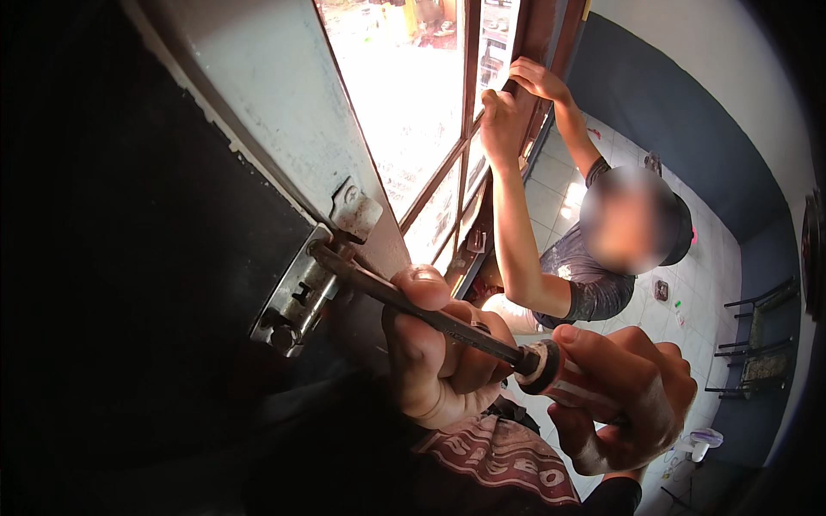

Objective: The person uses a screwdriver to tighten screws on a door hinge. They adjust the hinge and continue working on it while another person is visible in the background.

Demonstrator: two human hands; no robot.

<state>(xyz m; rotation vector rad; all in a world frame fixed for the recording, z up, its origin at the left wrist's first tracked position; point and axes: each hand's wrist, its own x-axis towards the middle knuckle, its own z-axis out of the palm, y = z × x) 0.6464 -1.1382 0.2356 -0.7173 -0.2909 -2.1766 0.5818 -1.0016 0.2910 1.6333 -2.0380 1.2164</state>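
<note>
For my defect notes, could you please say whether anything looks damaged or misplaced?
The pale frame has a ragged edge above the latch, like chipped paint; small items lie scattered on the tiled floor.

silvery latch [295,294], striped screwdriver handle [578,390], grey-and-white wall [688,129]

Interior of a plain room, probably in a home or small premises — the exact use cannot be told. Indicators: pale floor tiles [551,163]; a wall [671,112] painted white above and blue-grey below; a brown-framed window [467,69] giving onto bright outdoor ground; dark chairs [761,344] by the wall; a small fan [705,437] — and a household-type metal bolt [301,297] beside a pale frame [258,95].
</note>
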